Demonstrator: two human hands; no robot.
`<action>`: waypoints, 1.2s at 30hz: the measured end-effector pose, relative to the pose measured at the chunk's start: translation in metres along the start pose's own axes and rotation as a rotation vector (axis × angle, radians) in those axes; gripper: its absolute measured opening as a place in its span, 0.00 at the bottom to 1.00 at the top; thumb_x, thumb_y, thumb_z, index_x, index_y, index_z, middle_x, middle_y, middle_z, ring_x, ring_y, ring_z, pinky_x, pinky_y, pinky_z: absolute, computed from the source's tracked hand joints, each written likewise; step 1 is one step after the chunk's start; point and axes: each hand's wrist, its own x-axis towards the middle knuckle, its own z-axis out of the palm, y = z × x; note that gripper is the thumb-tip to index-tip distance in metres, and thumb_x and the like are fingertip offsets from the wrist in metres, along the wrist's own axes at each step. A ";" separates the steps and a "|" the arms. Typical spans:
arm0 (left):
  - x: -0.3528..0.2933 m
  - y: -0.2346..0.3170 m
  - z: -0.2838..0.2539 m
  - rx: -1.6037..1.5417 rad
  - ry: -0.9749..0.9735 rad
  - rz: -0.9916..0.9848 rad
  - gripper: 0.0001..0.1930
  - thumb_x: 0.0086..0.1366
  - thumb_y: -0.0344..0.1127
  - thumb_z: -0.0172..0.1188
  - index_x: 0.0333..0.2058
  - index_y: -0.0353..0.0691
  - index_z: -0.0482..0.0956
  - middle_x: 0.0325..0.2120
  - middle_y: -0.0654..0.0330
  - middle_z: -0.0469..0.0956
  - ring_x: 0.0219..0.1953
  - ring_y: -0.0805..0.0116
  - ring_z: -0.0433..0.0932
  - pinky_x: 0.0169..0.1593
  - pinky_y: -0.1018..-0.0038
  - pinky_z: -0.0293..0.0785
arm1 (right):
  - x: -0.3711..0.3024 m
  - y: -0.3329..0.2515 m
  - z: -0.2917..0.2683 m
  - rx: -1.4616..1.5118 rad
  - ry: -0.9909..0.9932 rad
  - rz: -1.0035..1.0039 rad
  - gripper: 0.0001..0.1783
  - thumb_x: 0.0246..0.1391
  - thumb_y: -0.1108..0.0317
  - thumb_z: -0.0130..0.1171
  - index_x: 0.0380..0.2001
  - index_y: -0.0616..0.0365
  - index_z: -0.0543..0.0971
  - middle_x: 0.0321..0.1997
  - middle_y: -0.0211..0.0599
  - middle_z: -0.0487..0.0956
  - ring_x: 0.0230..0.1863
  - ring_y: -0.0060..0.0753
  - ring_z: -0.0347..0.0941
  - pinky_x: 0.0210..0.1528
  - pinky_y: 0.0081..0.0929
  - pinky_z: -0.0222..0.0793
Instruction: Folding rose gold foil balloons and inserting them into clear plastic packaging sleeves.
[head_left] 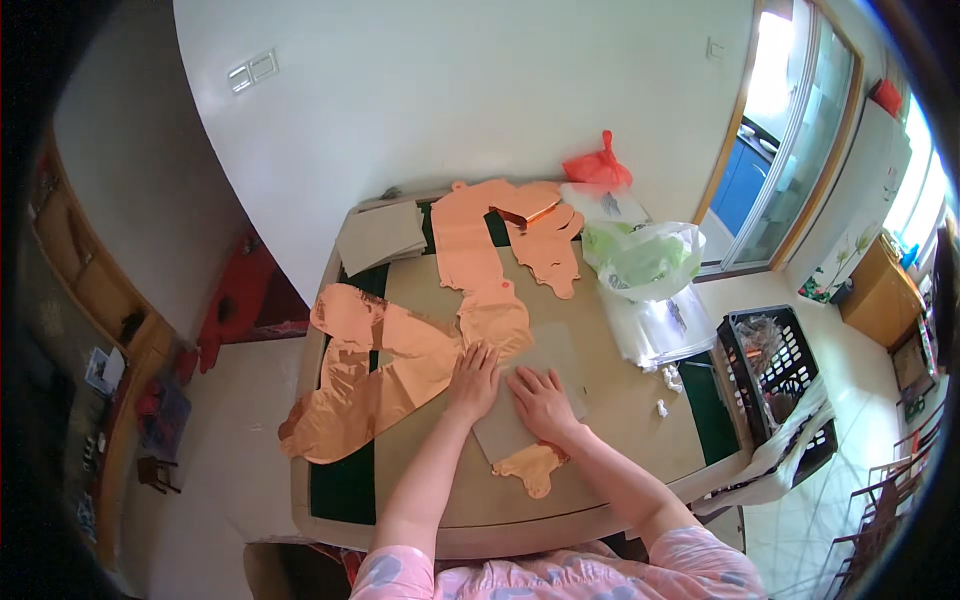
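A flat rose-gold foil balloon (470,240) lies spread over the table, its wide shapes reaching from the back edge to the left front. My left hand (474,384) lies palm down on the lower end of this foil, fingers stretched out. Beside it my right hand (545,402) presses flat on a grey cardboard sheet (497,432), fingers extended. From under the sheet's near edge a small piece of the same foil (535,468) sticks out. What else lies beneath the sheet is hidden.
Grey cardboard sheets (382,238) are stacked at the table's back left. A green-white plastic bag (640,260), clear plastic sleeves (655,330) and a red bag (600,165) lie at the right and back. Past the right edge stands a black crate (790,375). A wall (450,90) rises behind.
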 end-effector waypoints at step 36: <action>0.110 -0.059 -0.045 -0.915 -0.180 -0.802 0.12 0.56 0.37 0.67 0.29 0.36 0.75 0.18 0.64 0.72 0.12 0.78 0.65 0.13 0.79 0.52 | 0.002 -0.013 0.003 -0.109 -0.051 0.095 0.26 0.62 0.59 0.45 0.62 0.52 0.64 0.66 0.40 0.63 0.68 0.40 0.55 0.68 0.57 0.44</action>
